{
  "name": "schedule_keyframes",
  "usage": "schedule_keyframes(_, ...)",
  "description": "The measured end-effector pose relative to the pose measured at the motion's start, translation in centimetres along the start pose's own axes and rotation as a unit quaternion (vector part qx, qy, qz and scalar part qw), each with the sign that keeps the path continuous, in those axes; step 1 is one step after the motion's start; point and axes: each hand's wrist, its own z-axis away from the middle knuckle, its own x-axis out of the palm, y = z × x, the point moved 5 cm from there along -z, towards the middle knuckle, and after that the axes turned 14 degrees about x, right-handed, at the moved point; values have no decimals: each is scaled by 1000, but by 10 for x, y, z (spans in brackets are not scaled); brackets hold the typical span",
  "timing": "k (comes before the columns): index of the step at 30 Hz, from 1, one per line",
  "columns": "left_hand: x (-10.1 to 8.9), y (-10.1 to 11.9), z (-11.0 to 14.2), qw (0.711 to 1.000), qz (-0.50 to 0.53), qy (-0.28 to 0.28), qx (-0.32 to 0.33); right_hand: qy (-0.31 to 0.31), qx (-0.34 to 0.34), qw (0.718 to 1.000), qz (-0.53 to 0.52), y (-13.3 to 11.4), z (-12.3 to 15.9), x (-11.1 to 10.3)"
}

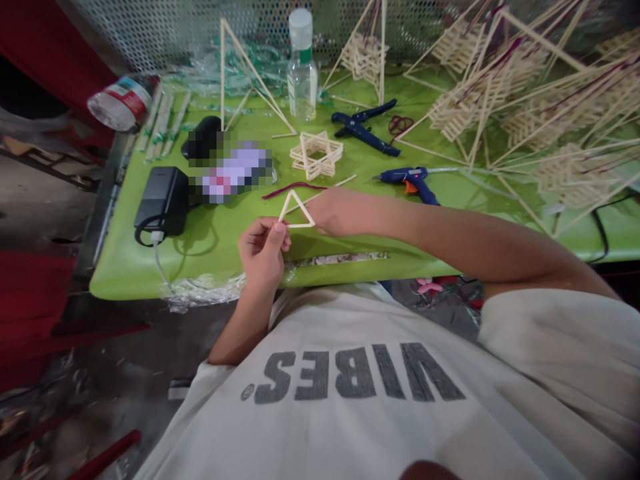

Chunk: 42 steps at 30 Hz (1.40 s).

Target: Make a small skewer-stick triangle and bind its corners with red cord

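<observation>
A small triangle of thin wooden sticks [301, 225] is held up above the front of the table. My left hand [265, 250] pinches its lower left corner between thumb and fingers. At the right corner, my right hand [333, 212] is closed against the triangle, its back toward me and its fingertips mostly hidden. A loose thin stick [345, 181] shows behind the right hand. Just beyond, a dark red cord [285, 189] lies on the table. A star-shaped stack of sticks [318, 157] rests farther back.
On the green table [210, 263] lie a blue glue gun [407, 179], blue pliers [365, 128] and a black power adapter [163, 200]. A clear bottle [302, 80] stands at the back. Several stick frames [480, 93] crowd the right. A patterned strip [340, 259] lies near the front edge.
</observation>
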Motion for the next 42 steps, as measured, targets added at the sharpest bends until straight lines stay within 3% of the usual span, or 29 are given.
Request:
schedule_keyframes(4, -1, 0, -1, 1000, 3, -2, 3, -10, 6, 999, 50, 2, -4, -8)
schedule_keyframes(7, -1, 1, -2, 1000, 17, -3, 7, 1, 16, 1000, 19, 21, 16, -21)
schedule_keyframes(11, -2, 2, 0, 999, 38, -2, 10, 11, 67, 997, -22, 66, 90, -24)
schedule_keyframes(14, -1, 3, 1, 998, 57, -2, 9, -15, 118, 992, -32, 101, 169, -7)
schedule_keyframes(17, 1, 4, 2, 997, 81, -7, 5, -88, 224, 964, -112, 135, 238, 17)
schedule_keyframes(20, 3, 4, 2, 995, 95, -14, -2, -56, 247, 962, -102, 145, 259, 17)
schedule_keyframes(23, 4, 4, 2, 996, 85, -17, -4, -12, 215, 976, -14, 124, 224, -3)
schedule_keyframes(27, 2, 4, 3, 998, 62, -7, 10, 81, 195, 977, 24, 79, 125, -31)
schedule_keyframes(30, 1, 4, 4, 999, 40, -6, 10, 110, 208, 971, 37, 58, 56, -32)
schedule_keyframes(32, 0, 3, 5, 1000, 22, -10, 4, 113, 204, 971, 49, 50, 25, -30)
schedule_keyframes(35, -2, 2, 7, 1000, -1, -21, -1, 77, 191, 975, 80, 46, 3, -25)
schedule_keyframes(38, -3, 4, 8, 999, -13, -34, -4, 50, 182, 978, 92, 48, -1, -24)
schedule_keyframes(42, -4, 3, 9, 999, -14, -28, -14, 77, 171, 981, 53, 53, 3, -29)
